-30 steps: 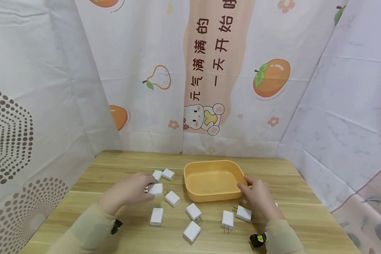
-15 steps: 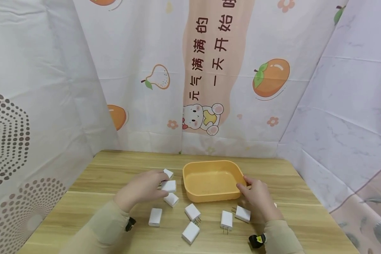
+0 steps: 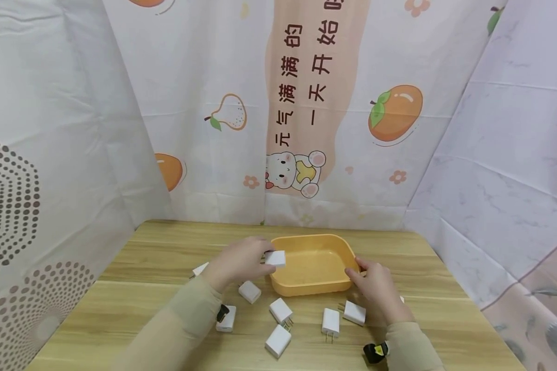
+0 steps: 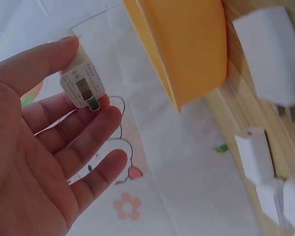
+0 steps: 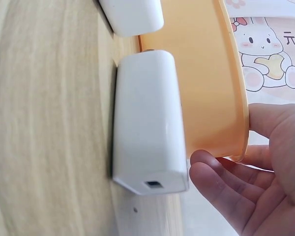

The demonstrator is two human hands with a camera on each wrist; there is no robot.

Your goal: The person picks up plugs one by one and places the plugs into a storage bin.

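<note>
My left hand (image 3: 241, 260) pinches a white charger plug (image 3: 276, 258) between thumb and fingers, over the left rim of a yellow plastic basin (image 3: 313, 286). In the left wrist view the printed prong face of this charger plug (image 4: 82, 83) points toward the camera. On the basin's right side my right hand (image 3: 376, 286) grips the rim, thumb on one side and fingers on the other. The right wrist view shows that right hand (image 5: 265, 172) at the basin wall (image 5: 211, 98), with a white charger plug (image 5: 150, 120) standing near it.
Several more white charger plugs, such as one at front centre (image 3: 278, 340) and one at the right (image 3: 355, 313), lie scattered on the wooden table (image 3: 167, 309). Another plug (image 3: 200, 268) lies behind my left forearm. A printed curtain (image 3: 204, 170) hangs behind the table.
My left hand has moved right with the charger plug, from the table's left part up to the basin's left rim. The right hand has kept its hold on the basin.
</note>
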